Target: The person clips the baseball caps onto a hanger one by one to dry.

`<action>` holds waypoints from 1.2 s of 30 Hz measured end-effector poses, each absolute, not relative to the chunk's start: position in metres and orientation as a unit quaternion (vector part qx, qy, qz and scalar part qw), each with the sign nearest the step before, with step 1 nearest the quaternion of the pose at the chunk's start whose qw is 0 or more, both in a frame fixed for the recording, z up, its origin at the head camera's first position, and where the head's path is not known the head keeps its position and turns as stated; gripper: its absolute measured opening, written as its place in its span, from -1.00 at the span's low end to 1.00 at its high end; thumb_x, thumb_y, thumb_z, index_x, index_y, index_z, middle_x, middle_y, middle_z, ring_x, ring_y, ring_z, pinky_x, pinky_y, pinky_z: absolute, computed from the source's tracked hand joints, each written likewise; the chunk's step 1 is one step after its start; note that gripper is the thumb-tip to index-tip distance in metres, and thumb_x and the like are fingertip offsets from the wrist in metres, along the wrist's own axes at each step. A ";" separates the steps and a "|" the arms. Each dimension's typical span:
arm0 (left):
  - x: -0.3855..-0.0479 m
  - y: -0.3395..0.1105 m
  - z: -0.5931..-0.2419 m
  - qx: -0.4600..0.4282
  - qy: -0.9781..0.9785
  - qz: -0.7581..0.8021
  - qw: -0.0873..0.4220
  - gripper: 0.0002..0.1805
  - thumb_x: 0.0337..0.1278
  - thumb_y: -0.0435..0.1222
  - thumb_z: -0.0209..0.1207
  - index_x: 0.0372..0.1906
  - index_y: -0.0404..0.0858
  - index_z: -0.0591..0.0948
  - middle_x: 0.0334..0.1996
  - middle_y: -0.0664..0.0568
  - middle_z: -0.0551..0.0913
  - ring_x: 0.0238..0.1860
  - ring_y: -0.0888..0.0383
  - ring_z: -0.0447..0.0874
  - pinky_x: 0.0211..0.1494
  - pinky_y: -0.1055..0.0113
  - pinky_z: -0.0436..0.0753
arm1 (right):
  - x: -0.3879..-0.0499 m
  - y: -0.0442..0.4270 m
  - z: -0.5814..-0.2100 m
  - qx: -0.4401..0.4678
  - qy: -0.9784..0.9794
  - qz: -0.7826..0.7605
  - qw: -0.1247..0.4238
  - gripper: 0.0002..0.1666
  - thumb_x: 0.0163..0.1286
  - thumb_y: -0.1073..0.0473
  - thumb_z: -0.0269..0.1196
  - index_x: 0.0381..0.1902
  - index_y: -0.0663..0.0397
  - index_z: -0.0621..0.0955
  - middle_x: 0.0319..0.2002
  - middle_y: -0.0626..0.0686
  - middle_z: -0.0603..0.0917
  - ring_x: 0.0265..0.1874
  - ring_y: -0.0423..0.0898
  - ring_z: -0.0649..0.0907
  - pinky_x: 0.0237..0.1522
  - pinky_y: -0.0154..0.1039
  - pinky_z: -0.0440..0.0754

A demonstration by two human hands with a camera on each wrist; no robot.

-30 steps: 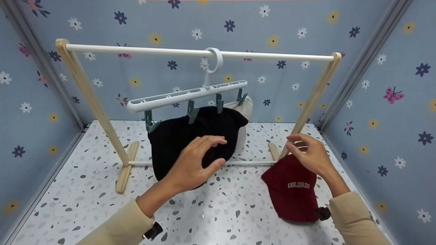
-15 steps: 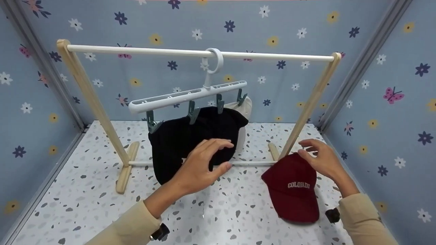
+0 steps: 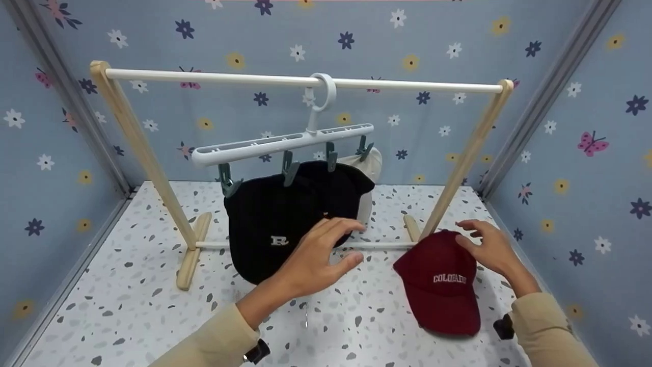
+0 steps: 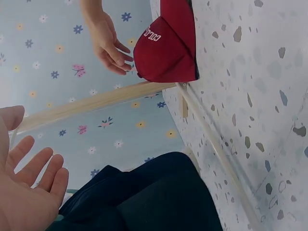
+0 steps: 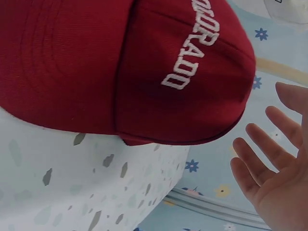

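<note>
A dark red cap [image 3: 440,285] with white COLORADO lettering lies on the speckled surface at the right. My right hand [image 3: 490,250] hovers at its crown with loosely bent fingers; the right wrist view shows a gap between hand and cap. A black cap [image 3: 260,214] with a white R hangs from green clips [image 3: 290,171] on a white hanger [image 3: 285,145]. In front of its lower right part is my left hand [image 3: 323,260], thumb and fingers spread apart and holding nothing. Behind the black cap, a white cap [image 3: 374,163] hangs partly hidden.
The hanger's hook [image 3: 326,92] loops over the white top bar [image 3: 219,77] of a rack. Wooden legs [image 3: 147,158] stand on both sides, with a low crossbar [image 3: 377,245] between them. Blue flowered walls [image 3: 407,35] enclose the surface.
Both hands have shifted rightward and slightly down; the right one has drawn off from over the red cap's crown. The R on the black cap has come into view.
</note>
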State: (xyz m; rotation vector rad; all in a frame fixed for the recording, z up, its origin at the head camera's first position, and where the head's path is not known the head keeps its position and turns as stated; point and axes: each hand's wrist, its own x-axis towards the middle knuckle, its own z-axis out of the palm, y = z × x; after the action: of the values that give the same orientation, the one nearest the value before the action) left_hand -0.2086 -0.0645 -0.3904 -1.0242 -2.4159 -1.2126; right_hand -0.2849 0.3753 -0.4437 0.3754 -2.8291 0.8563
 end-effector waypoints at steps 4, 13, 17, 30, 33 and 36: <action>-0.209 -0.059 -0.396 -0.349 -0.829 -0.423 0.110 -0.53 0.50 -0.09 0.29 0.39 -0.09 0.57 0.34 0.18 0.59 0.37 0.18 0.48 0.52 0.07 0.43 | -0.286 0.380 -0.450 0.126 -0.947 0.286 0.075 -0.46 0.60 0.08 0.29 0.35 0.31 0.56 0.27 0.43 0.59 0.23 0.47 0.57 0.27 0.41 0.49; -0.212 -0.054 -0.406 -0.341 -0.831 -0.426 0.106 -0.54 0.47 -0.12 0.31 0.36 -0.10 0.59 0.30 0.18 0.62 0.28 0.16 0.52 0.41 0.08 0.52 | -0.289 0.384 -0.459 0.120 -0.950 0.282 0.053 -0.40 0.64 0.02 0.25 0.41 0.33 0.51 0.31 0.46 0.54 0.28 0.49 0.52 0.28 0.44 0.45; -0.215 -0.051 -0.409 -0.338 -0.835 -0.422 0.103 -0.56 0.46 -0.12 0.32 0.34 -0.06 0.60 0.26 0.17 0.64 0.20 0.18 0.53 0.32 0.12 0.56 | -0.289 0.384 -0.461 0.108 -0.949 0.293 0.034 -0.37 0.68 -0.02 0.19 0.44 0.33 0.47 0.36 0.46 0.50 0.32 0.49 0.50 0.30 0.44 0.43; -0.221 -0.045 -0.421 -0.329 -0.839 -0.426 0.087 -0.59 0.47 -0.12 0.31 0.32 -0.05 0.62 0.18 0.19 0.66 0.09 0.19 0.53 0.22 0.16 0.58 | -0.289 0.384 -0.468 0.096 -0.945 0.312 0.016 -0.37 0.78 -0.05 -0.04 0.50 0.33 0.41 0.35 0.45 0.53 0.35 0.47 0.48 0.33 0.43 0.40; -0.222 -0.043 -0.423 -0.327 -0.840 -0.425 0.086 -0.59 0.47 -0.12 0.31 0.32 -0.05 0.62 0.16 0.18 0.66 0.09 0.18 0.54 0.23 0.15 0.58 | -0.290 0.384 -0.470 0.089 -0.944 0.317 0.009 -0.36 0.79 -0.07 -0.07 0.51 0.31 0.40 0.38 0.44 0.51 0.38 0.47 0.46 0.37 0.43 0.37; -0.223 -0.041 -0.426 -0.325 -0.840 -0.425 0.085 -0.58 0.46 -0.13 0.31 0.32 -0.06 0.61 0.16 0.17 0.67 0.11 0.17 0.55 0.26 0.12 0.57 | -0.291 0.384 -0.472 0.080 -0.943 0.322 0.006 -0.36 0.79 -0.08 -0.08 0.51 0.28 0.40 0.38 0.43 0.51 0.37 0.44 0.48 0.37 0.41 0.38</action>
State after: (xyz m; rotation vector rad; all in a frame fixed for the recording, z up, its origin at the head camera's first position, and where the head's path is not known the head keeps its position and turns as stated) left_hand -0.2228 -0.0413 -0.4263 -0.9687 -2.5069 -1.2686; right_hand -0.2907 0.3842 -0.4715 0.2496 -2.9519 1.0089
